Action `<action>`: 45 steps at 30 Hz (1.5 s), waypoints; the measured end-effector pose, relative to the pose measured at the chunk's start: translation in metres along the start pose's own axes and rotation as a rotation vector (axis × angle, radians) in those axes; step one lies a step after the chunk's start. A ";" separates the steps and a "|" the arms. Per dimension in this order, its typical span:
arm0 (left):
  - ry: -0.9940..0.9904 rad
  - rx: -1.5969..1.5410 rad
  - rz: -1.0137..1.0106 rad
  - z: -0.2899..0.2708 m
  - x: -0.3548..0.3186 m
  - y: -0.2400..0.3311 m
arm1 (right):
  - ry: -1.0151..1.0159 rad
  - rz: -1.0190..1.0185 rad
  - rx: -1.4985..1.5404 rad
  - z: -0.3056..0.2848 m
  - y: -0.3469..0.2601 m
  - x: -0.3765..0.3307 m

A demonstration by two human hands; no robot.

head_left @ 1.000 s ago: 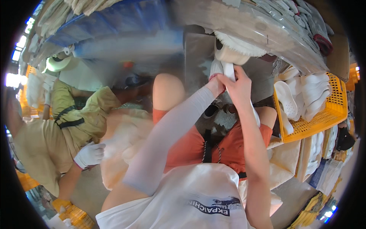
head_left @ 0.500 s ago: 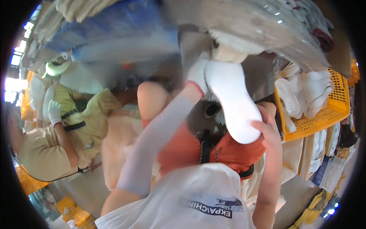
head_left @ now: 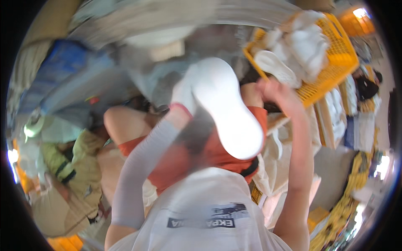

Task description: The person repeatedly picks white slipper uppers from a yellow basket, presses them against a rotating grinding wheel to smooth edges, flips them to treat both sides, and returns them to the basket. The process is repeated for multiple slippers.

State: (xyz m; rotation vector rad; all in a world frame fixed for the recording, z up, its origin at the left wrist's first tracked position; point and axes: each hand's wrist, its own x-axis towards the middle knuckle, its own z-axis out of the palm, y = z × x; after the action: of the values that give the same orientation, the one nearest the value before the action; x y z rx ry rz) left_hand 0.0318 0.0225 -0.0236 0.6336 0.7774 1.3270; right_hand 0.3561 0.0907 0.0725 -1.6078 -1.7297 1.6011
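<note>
A smooth white shoe sole (head_left: 228,113) lies tilted above my lap, its wider end toward me. My left hand (head_left: 184,92), in a whitish glove with a red cuff, grips its far left edge; the fingers are partly hidden behind it. My right hand (head_left: 278,94), bare and smeared by motion, is at the near left corner of a yellow plastic basket (head_left: 307,98), apart from the sole. Whether its fingers hold anything cannot be made out. White shoes fill the basket, among them a perforated one (head_left: 276,67) close to my right hand.
A blurred grey work surface (head_left: 159,19) runs across the far side, with blue sheeting (head_left: 56,69) to the left. A person in beige clothes (head_left: 58,209) sits at my left. Cartons with white items (head_left: 335,119) stand below the basket, and yellow stacks (head_left: 347,190) line the right.
My right hand has let go of the sole and moved up to the basket. My left hand still holds the sole. The whole view has swung right, bringing the basket nearer the middle.
</note>
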 end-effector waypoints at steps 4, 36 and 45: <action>-0.037 0.375 -0.267 0.143 -0.022 -0.062 | 0.444 0.005 -0.821 -0.127 0.069 0.051; -0.082 -1.323 -0.065 -0.044 0.132 -0.069 | 0.625 -0.347 0.005 0.156 -0.068 0.032; 0.086 -0.509 0.087 -0.020 0.095 -0.008 | 0.571 -0.392 -0.082 0.168 -0.090 0.044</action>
State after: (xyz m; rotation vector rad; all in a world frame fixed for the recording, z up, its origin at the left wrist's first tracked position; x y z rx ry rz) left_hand 0.0271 0.1144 -0.0542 0.2071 0.4526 1.5645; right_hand 0.1624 0.0632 0.0701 -1.4507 -1.6618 0.8001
